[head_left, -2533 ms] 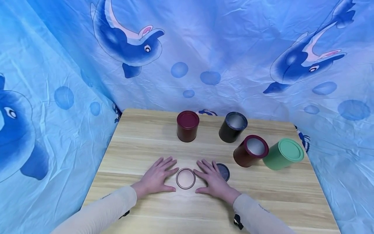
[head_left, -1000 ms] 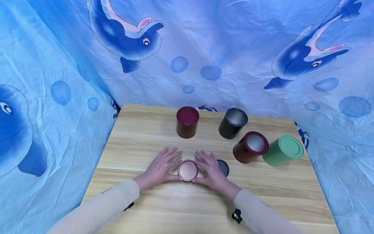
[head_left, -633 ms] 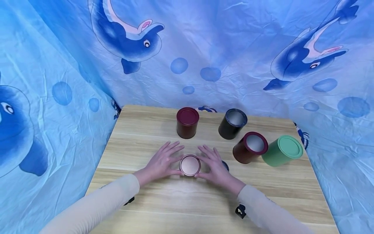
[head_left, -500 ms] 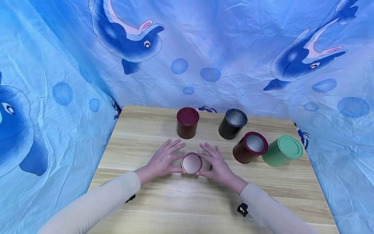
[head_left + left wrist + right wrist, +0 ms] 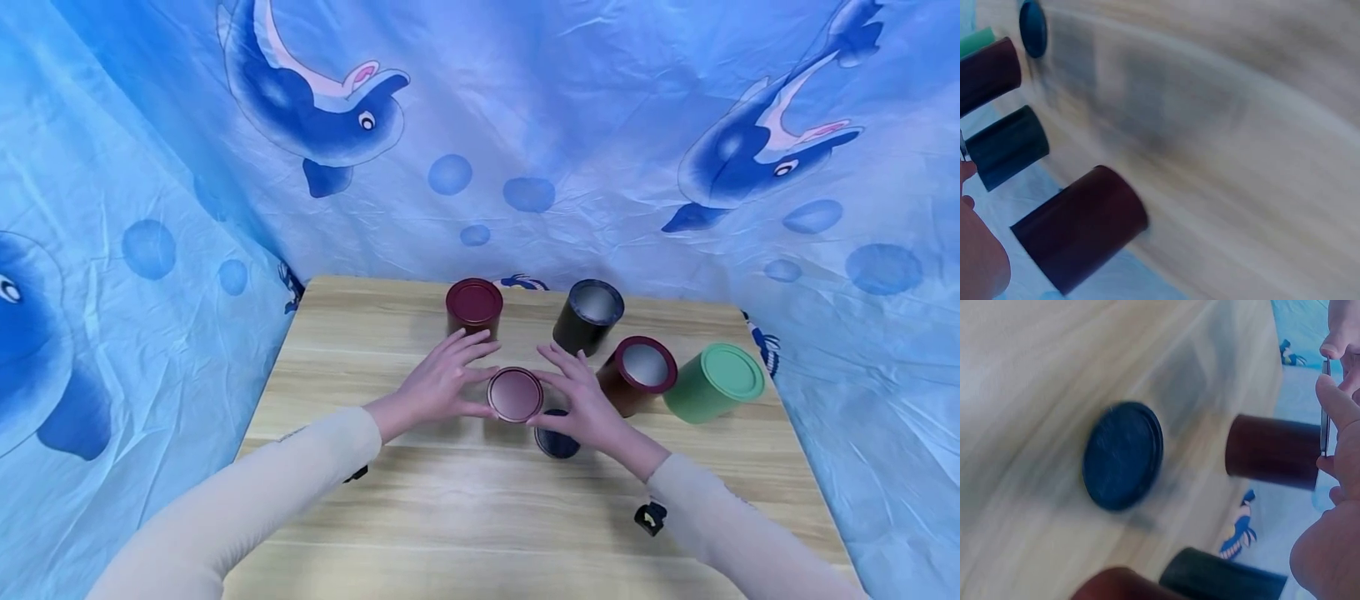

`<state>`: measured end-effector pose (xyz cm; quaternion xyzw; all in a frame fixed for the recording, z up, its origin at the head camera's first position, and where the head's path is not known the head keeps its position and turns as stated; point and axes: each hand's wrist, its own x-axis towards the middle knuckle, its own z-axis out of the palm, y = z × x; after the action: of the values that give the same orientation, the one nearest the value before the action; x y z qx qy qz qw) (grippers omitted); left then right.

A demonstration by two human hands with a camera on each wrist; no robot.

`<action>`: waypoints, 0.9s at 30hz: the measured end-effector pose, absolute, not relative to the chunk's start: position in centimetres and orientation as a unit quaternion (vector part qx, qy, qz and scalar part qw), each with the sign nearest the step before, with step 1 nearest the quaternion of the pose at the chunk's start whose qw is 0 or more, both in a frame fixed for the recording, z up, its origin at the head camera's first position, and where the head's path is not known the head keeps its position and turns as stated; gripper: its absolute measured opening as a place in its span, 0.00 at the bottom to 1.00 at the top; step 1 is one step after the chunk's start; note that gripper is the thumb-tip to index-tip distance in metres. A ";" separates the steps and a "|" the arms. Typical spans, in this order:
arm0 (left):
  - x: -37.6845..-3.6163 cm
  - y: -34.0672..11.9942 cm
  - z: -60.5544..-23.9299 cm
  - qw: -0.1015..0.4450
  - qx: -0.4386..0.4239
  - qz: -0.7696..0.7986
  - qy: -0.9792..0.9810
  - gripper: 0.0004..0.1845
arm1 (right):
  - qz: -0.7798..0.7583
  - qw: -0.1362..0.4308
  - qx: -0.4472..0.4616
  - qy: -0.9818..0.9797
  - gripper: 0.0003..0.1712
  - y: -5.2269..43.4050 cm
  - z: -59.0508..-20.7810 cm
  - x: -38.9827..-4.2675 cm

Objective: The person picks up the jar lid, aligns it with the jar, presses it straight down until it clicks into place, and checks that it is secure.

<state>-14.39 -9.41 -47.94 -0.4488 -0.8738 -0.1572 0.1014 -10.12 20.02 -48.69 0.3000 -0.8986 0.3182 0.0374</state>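
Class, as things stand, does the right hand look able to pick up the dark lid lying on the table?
Probably not yet: the right hand is pinching the red-rimmed lid together with the left hand. Otherwise the way looks free: the dark lid lies nearby, with nothing on top.

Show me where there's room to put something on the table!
Bare table lies between the two sleeves, on the near side of the navy lid. Another patch is bordered by the left hand, leftmost dark red can and table's left edge. Back right is crowded: black can, other dark red can, green can.
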 end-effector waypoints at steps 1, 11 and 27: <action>-14.6 -9.0 -47.6 0.102 -0.451 -0.154 -0.873 0.36 | 0.317 0.041 0.299 -0.899 0.40 20.4 -48.4 -10.2; -16.7 -4.5 -45.2 0.084 -0.469 -0.137 -0.869 0.37 | 0.305 0.078 0.291 -0.904 0.42 24.5 -46.3 -10.8; -18.7 3.6 -43.7 0.045 -0.489 -0.131 -0.861 0.39 | 0.282 0.079 0.241 -0.925 0.40 31.7 -44.0 -10.0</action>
<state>-18.71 3.58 -43.70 -0.4894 -0.8610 -0.1307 0.0449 -10.02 31.74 -44.05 0.2411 -0.9253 0.2818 0.0789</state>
